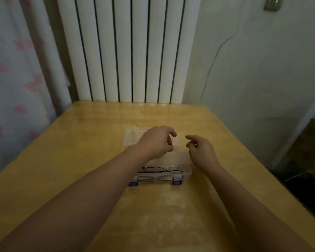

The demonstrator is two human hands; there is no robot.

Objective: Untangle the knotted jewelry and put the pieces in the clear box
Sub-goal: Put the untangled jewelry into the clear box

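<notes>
A clear box (186, 171) with purple latches stands on the wooden table, its lid (132, 138) folded back flat behind it. A black cord necklace (158, 170) lies inside along the front wall. My left hand (155, 141) hovers over the open box, thumb and fingers curled together and pinching a small dark bit of jewelry (170, 144). My right hand (201, 150) hovers just to the right of it at the same height, fingers curled and thumb close to the forefinger. Whether anything is held there is too fine to see.
The wooden table (80, 151) ends at a white radiator (129, 51) at the back. A flowered curtain (13, 79) hangs on the left. A dark piece of furniture (309, 151) stands past the table's right edge.
</notes>
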